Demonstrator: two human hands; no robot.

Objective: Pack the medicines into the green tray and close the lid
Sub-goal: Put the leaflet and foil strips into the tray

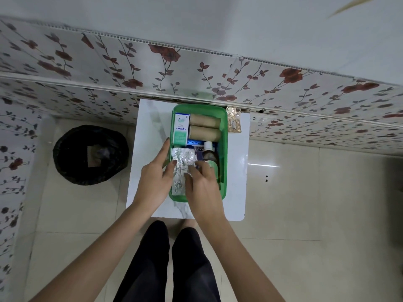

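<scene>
The green tray [224, 136] stands open on a small white table [150, 131]. Inside it lie a green and white medicine box [181, 127], two tan rolls [205, 127], a blue packet [196, 143] and a brown bottle with a white cap [209, 154]. A silver foil blister strip [182, 168] lies along the tray's near left side. My left hand [156, 179] rests on the tray's left rim, its thumb touching the strip. My right hand [201, 184] pinches the strip's right edge. A gold blister strip [233, 119] lies on the table, right of the tray. No lid is visible.
A black bin lined with a bag [90, 154] stands on the tiled floor left of the table. A flowered wall panel [218, 73] runs behind the table. My legs in black trousers [170, 264] are below the table's near edge.
</scene>
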